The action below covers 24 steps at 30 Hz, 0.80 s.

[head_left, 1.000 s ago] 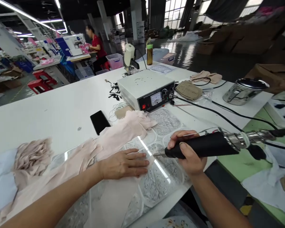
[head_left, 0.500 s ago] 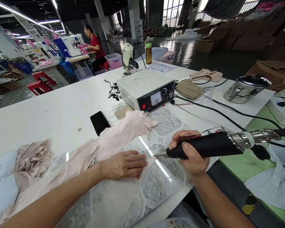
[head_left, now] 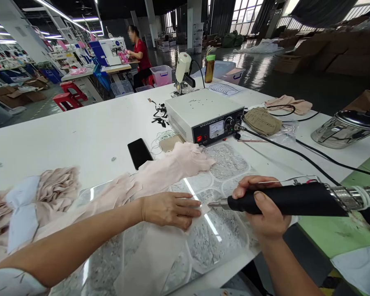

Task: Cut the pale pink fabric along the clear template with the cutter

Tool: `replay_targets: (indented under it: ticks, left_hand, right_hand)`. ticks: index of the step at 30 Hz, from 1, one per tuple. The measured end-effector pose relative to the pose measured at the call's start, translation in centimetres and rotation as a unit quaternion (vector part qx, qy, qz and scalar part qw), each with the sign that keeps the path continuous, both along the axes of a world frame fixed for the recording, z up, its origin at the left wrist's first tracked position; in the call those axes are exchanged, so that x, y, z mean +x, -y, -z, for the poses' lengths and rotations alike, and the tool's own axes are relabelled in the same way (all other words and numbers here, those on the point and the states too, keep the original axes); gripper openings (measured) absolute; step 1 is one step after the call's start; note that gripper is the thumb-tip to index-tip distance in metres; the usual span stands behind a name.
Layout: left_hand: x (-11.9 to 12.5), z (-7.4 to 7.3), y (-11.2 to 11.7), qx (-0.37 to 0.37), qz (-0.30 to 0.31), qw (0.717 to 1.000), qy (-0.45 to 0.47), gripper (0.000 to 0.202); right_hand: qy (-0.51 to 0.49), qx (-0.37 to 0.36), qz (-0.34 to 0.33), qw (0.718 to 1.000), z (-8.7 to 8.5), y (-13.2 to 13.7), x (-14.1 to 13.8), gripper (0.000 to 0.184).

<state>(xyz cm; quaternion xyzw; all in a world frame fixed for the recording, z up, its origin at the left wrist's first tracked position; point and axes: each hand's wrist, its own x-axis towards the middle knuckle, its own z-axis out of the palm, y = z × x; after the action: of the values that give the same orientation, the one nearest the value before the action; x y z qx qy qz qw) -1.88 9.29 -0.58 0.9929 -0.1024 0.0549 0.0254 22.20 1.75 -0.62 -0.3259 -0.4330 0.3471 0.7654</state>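
Note:
My left hand (head_left: 169,209) lies flat, fingers stretched out, pressing a pale pink fabric piece (head_left: 154,255) onto a clear glass plate (head_left: 228,162) with etched shapes. My right hand (head_left: 262,209) is wrapped round a black handheld cutting tool (head_left: 296,199). The tool's metal tip sits right beside my left fingertips at the fabric's edge. A black cable (head_left: 290,150) leads towards a white control box (head_left: 205,115) with a dial and a red light.
Stacked pink fabric pieces (head_left: 172,164) and a crumpled pile (head_left: 57,185) lie on the white table (head_left: 64,135). A black phone (head_left: 139,153), a steel pot (head_left: 345,129), a bottle (head_left: 209,68) and tan pads (head_left: 262,121) stand around. A person in red (head_left: 140,53) works far behind.
The camera has swung left, so everything sits further right. My left hand has drawn its fingers together a little on the fabric; the tool tip stays next to them.

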Motion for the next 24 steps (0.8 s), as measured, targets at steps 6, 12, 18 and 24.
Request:
replay_targets:
  ticks: [6,12,18,24]
  left_hand:
    - [-0.21,0.61,0.2,-0.012,-0.015,0.998,0.055,0.024]
    - [-0.22,0.63,0.17,-0.03,-0.013,0.999,0.031,0.023]
    - [-0.04,0.36,-0.03,-0.045,-0.016,0.999,0.007,0.02]
    - [0.24,0.37,-0.36,-0.054,-0.026,0.998,0.0,0.021]
  right_hand:
    - [-0.004,0.008,0.006,1.0,0.0,-0.06,0.02,0.014]
    - [-0.008,0.013,0.004,1.0,-0.15,-0.12,-0.03,0.012]
    - [-0.009,0.017,0.012,1.0,-0.21,-0.32,-0.03,0.011]
    - [-0.001,0.019,0.022,1.0,-0.19,-0.39,0.24,0.012]
